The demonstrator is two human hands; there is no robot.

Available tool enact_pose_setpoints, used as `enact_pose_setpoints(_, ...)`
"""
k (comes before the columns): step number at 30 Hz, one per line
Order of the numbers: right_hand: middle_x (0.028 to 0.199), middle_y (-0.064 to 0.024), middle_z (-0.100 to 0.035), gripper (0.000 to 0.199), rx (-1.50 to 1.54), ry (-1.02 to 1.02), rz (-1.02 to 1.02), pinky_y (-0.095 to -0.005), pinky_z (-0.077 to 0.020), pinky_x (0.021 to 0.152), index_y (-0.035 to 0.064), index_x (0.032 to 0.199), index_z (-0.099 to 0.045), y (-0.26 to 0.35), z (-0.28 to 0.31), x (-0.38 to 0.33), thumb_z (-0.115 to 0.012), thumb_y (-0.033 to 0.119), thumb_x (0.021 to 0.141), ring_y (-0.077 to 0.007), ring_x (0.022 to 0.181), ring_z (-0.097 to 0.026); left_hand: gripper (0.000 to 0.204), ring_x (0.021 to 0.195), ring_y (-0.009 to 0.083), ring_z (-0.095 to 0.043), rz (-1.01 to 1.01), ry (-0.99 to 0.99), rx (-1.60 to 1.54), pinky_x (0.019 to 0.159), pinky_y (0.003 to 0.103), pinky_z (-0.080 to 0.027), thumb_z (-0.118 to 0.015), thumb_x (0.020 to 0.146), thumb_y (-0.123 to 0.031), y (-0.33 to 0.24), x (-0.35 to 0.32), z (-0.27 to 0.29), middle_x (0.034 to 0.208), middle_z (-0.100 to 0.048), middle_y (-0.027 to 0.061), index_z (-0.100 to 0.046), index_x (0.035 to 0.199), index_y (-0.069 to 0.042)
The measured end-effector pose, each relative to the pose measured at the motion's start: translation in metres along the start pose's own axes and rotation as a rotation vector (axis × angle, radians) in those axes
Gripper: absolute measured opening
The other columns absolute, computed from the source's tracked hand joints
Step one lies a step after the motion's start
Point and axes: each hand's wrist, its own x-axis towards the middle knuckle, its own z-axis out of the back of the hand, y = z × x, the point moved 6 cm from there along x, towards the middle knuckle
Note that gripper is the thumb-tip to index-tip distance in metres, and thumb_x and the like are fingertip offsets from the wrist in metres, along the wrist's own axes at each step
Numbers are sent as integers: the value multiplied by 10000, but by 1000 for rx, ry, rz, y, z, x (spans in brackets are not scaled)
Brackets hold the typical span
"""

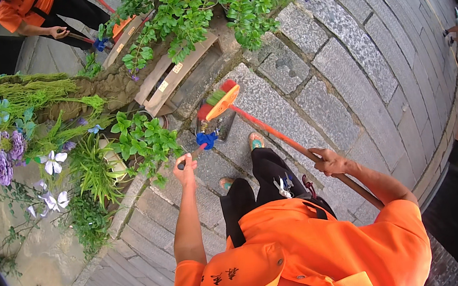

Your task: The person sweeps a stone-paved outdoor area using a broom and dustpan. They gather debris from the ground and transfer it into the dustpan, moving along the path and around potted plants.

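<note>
Left hand (186,170): closed round the dustpan (206,141) handle; right hand (330,162): closed round the broom (274,132) pole. Broom head at the dustpan; both above paving (358,88), near plants (144,137).

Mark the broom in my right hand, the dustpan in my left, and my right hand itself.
Orange-headed broom (275,131): head view, on its reddish handle.
Long-handled dustpan (207,140): head view, on the blue piece low on its handle.
Right hand (330,162): head view, on its back.
</note>
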Motion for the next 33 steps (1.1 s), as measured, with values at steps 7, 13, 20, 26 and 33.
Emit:
enact_pose_setpoints(7, 586, -64, -486, 568, 239, -353, -82, -270, -367, 330, -25, 1266, -343, -9, 66, 25, -485, 57, 722, -127, 402, -456, 221, 562, 154, -601, -34, 51, 48, 480, 233, -489, -651, 782, -184, -11, 3, 7, 720, -595, 81, -599, 854, 19)
enact_pose_setpoints(13, 604, -111, -506, 324, 34, -502, -8, -313, -407, 364, -32, 1025, -440, -14, 48, 127, -471, 74, 721, -168, 412, -498, 214, 534, 149, -588, -39, 41, 34, 462, 230, -479, -651, 782, -183, -13, 3, 35, 715, -594, 84, -592, 833, 17)
enact_pose_setpoints(20, 667, -171, -551, 358, -185, -139, -33, -354, -464, 467, -34, 1045, -443, -3, -144, 108, -463, 83, 707, -235, 473, -562, 204, 527, 131, -575, -106, 125, 31, 450, 224, -460, -647, 784, -188, -12, 26, 59, 717, -591, 70, -579, 824, 0)
enact_pose_setpoints(26, 580, -58, -498, 419, 304, -225, -209, -279, -394, 367, -34, 1108, -446, 4, -225, -42, -515, 57, 705, -129, 417, -487, 173, 504, 100, -559, -126, 373, 143, 441, 219, -440, -644, 776, -186, -12, 33, 56, 654, -592, 33, -593, 778, -21)
enact_pose_setpoints(33, 562, -48, -465, 159, 425, -634, -371, -284, -356, 312, 2, 810, -462, -56, -237, -61, -540, 119, 737, -119, 389, -455, 140, 489, 90, -526, -302, 634, 324, 455, 225, -406, -677, 726, -156, -23, 11, 61, 575, -542, 6, -599, 704, -42)
